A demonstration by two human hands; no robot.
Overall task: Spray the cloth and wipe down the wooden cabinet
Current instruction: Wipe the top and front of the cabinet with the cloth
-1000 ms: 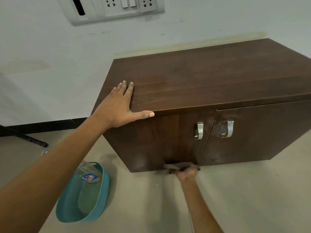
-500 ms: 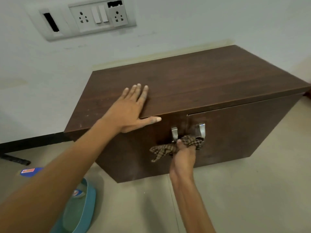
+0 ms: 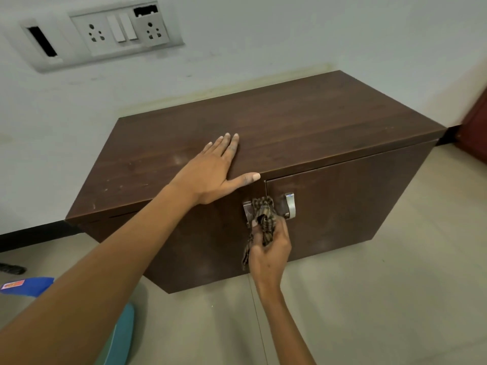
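Note:
A low dark wooden cabinet stands on the floor against the white wall, with two doors and two metal handles. My left hand lies flat on its top near the front edge, fingers spread, thumb over the edge. My right hand grips a bunched brown checked cloth and presses it against the cabinet front between the left handle and the right handle. A tail of the cloth hangs down beside my palm. No spray bottle can be made out.
A teal plastic basket sits on the tiled floor at the lower left, mostly behind my left arm. A blue object lies on the floor at the far left. A socket and switch panel is on the wall above. A reddish door edge is at the right.
My right hand has carried the cloth up from the cabinet's bottom edge to the handles. The view has shifted left and closer. My left hand has stayed flat on the top.

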